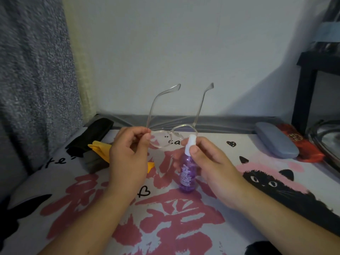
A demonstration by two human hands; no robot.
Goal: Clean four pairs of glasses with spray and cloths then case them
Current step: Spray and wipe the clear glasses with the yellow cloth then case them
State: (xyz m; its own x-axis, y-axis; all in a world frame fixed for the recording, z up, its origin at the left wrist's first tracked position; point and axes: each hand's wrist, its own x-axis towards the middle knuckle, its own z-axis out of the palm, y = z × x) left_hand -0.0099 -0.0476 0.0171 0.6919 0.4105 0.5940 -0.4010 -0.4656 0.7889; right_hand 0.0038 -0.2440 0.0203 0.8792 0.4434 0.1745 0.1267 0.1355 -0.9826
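Note:
My left hand (128,153) pinches the left rim of a pair of clear-framed glasses (173,134), held above the table with both temples pointing up and away. My right hand (207,161) grips a small purple spray bottle (186,177) with a white nozzle, thumb on the neck; the nozzle sits just in front of the right lens. A yellow cloth (100,149) lies on the table behind my left hand, partly hidden by it.
A black soft case (92,135) and a grey item lie at the back left. A grey-blue hard case (276,142) rests on a red case (301,144) at the back right, beside a black shelf leg (303,96) and a metal bowl (325,140). A patterned cover (165,218) spreads over the table.

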